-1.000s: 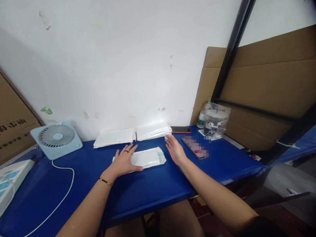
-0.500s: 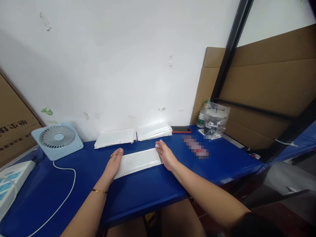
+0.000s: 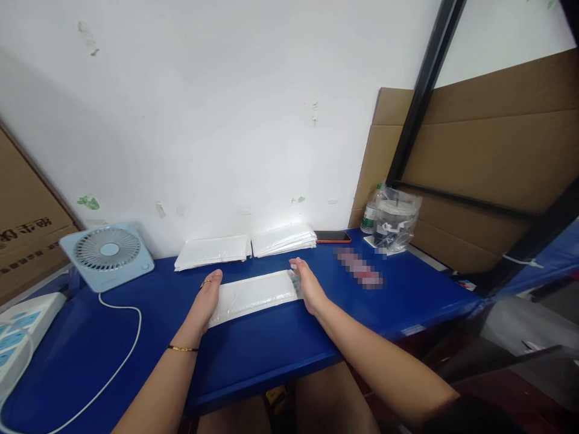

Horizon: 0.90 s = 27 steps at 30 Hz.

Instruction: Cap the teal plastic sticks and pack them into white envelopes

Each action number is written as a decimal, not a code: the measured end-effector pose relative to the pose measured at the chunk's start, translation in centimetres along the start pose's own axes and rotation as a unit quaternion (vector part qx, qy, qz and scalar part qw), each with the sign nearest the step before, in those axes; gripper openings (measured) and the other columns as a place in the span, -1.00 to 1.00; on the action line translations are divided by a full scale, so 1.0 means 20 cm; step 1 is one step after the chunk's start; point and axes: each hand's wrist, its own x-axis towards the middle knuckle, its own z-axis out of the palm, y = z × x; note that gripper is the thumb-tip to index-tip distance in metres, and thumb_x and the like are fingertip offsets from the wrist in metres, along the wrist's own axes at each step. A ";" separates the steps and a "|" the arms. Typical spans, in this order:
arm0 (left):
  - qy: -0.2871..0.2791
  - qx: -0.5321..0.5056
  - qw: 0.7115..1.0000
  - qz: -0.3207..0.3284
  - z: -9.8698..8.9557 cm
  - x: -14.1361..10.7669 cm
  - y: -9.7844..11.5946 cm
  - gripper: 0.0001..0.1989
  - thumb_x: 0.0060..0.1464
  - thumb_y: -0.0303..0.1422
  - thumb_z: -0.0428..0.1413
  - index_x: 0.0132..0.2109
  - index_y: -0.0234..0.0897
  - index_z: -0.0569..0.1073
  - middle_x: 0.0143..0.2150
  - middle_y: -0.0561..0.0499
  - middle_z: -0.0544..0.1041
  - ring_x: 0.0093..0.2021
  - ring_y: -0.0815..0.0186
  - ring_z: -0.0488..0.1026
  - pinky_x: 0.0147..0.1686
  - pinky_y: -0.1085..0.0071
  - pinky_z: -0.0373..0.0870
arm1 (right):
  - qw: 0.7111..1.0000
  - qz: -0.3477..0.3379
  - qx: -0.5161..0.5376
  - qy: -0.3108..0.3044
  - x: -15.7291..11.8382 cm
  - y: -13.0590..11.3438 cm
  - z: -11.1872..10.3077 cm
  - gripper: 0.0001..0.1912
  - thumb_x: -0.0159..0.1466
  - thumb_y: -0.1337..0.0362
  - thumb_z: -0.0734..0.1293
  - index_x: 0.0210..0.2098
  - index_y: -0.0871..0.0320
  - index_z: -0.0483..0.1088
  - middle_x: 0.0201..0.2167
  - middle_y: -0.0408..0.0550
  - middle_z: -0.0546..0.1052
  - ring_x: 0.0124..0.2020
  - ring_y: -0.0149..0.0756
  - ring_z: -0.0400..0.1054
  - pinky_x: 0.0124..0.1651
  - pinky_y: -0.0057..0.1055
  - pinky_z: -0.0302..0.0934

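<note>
A white padded envelope lies on the blue table between my two hands. My left hand, with a ring and a bracelet, touches the envelope's left end, its fingers partly hidden behind the thumb side. At the other end, my right hand stands on edge beside the opening, where a bit of something clear and greenish shows. Most of the fingers of this hand are out of sight. Behind the envelope are two stacks of similar white envelopes, one on the left and one on the right.
A light-blue fan and a power strip are at the left. An orange-edged phone lies behind; a bottle and a bagged cup stand at the right. A blurred pink item lies nearer, on the table.
My right hand has moved slightly right, away from the envelope's end, and the greenish clear bit now shows there. My left hand has shifted slightly left.
</note>
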 end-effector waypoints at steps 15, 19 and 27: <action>-0.004 -0.005 1.000 0.005 0.01 0.00 -0.01 -0.35 0.13 0.07 -0.24 0.19 -0.28 0.18 0.27 -0.14 0.14 0.29 0.16 0.00 0.25 0.16 -0.06 | 0.999 -0.036 0.023 -0.031 0.00 -0.05 0.00 -0.51 0.22 -0.06 0.10 0.02 0.07 0.24 0.02 0.01 0.32 0.04 -0.16 0.23 0.04 -0.25 0.14; -0.007 0.033 0.999 0.028 0.01 -0.02 0.01 -0.37 0.13 0.01 -0.16 0.20 -0.32 0.17 0.27 -0.19 0.13 0.28 0.13 0.01 0.23 0.16 -0.04 | 0.957 -0.054 -0.276 0.076 0.01 -0.06 -0.17 -0.65 0.13 0.06 0.22 -0.17 0.09 0.38 -0.14 -0.01 0.35 -0.12 -0.17 0.24 -0.06 -0.23 0.10; -0.014 0.047 0.998 0.027 0.02 -0.03 0.02 -0.38 0.14 -0.05 -0.12 0.22 -0.35 0.14 0.26 -0.25 0.12 0.28 0.11 0.00 0.23 0.16 -0.06 | 0.899 -0.036 -0.435 -0.030 -0.01 -0.01 -0.19 -0.84 0.11 0.23 0.27 -0.55 0.17 0.36 -0.39 -0.11 0.35 -0.31 -0.31 0.25 -0.23 -0.37 0.03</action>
